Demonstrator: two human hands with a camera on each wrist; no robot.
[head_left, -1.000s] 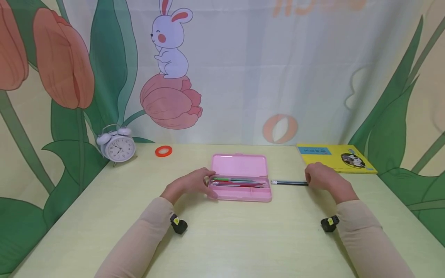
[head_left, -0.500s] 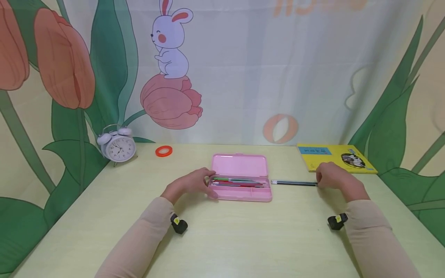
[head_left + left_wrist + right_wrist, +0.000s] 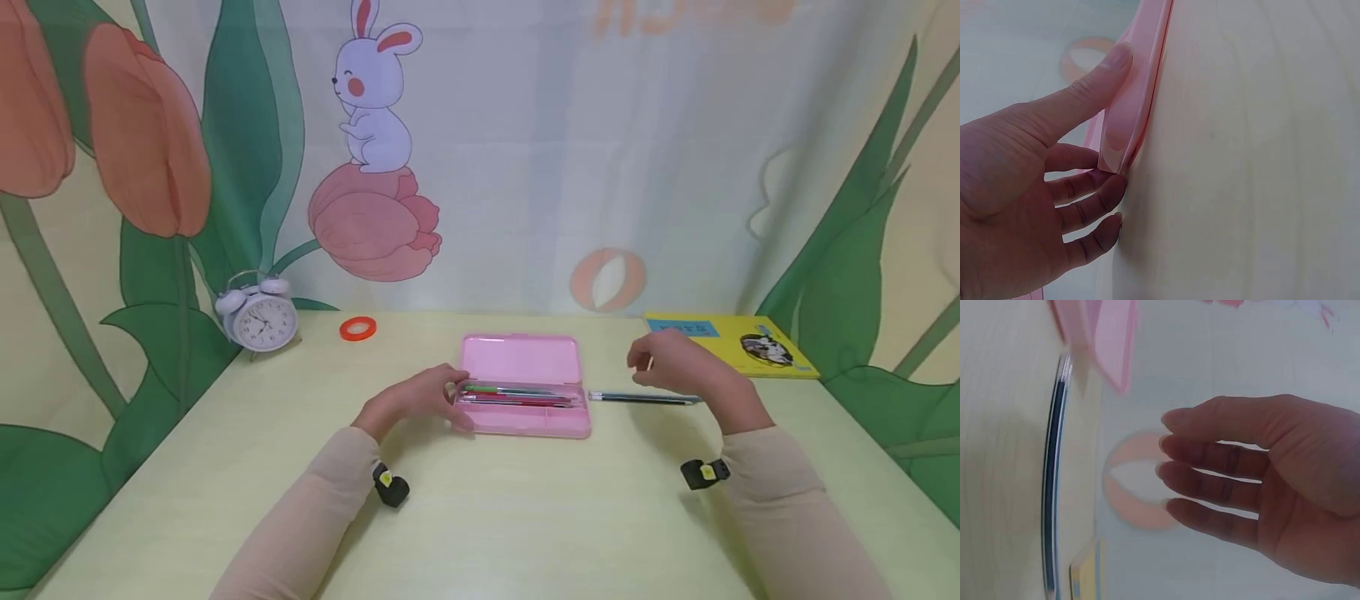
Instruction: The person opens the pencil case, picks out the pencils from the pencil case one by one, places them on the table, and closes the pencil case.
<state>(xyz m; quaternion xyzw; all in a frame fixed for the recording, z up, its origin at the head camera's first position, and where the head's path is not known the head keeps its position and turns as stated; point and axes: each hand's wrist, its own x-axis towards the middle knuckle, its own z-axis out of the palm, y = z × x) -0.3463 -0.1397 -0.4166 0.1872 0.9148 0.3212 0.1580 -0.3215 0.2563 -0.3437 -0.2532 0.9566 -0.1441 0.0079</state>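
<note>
A pink pencil case (image 3: 495,420) lies with its lid (image 3: 521,360) raised on the table, several pencils (image 3: 517,402) in its long compartment. My left hand (image 3: 422,395) holds the case's left end, the thumb (image 3: 1117,57) on the front wall and the other fingers round the end and behind. Just right of the case, dark pencils (image 3: 643,398) lie side by side on the table, their erasers toward the case. My right hand (image 3: 678,363) hovers above them, holding nothing; its fingers are loosely bent in the right wrist view.
A yellow book (image 3: 731,358) lies at the back right, behind my right hand. At the back left stand a white alarm clock (image 3: 264,322) and a red tape ring (image 3: 357,328). A printed curtain (image 3: 510,167) hangs behind the table.
My right hand first slid right along the dark pencils, then let go, rose and came back left above them. The left hand stays on the pencil case.
</note>
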